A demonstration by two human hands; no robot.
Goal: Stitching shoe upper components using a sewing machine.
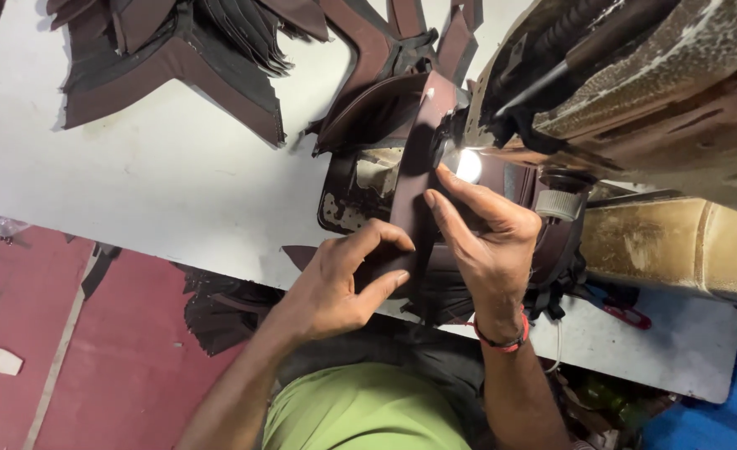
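Head view, looking down on a workbench.

Item: dark maroon leather strip (414,179), long and narrow, running from the near edge of the bench up to the needle area of the sewing machine (635,75). It lies over the machine's worn metal bed plate (360,187), at the middle of the scene.

Item: left hand (343,283), near centre. Thumb and forefinger curve into an open pinch on the near part of the leather strip, fingertips touching its left edge; remaining fingers tucked under.

Item: right hand (485,237), just right of the strip. Forefinger stretched out and pressed flat along the strip's right side, tip close to the lit spot; thumb alongside, other fingers bent. A red band (506,337) circles the wrist.

Item: work lamp (468,165), a small bright glare just beyond the right forefinger, under the machine head.

Item: sewing machine, far right, old and tarnished, body mottled brown; a pale ribbed knob (558,204) sits beside the right hand.

Item: white bench top (160,183), scuffed, filling the left half.

Item: stacks of cut maroon leather pieces (177,58), far left, angular and fanned; more pieces (402,33) far centre, behind the needle.

Item: further dark offcuts (218,312) hanging below the near bench edge, over a red floor (118,367).

Item: green garment (360,412), nearest the viewer, on the person's lap.
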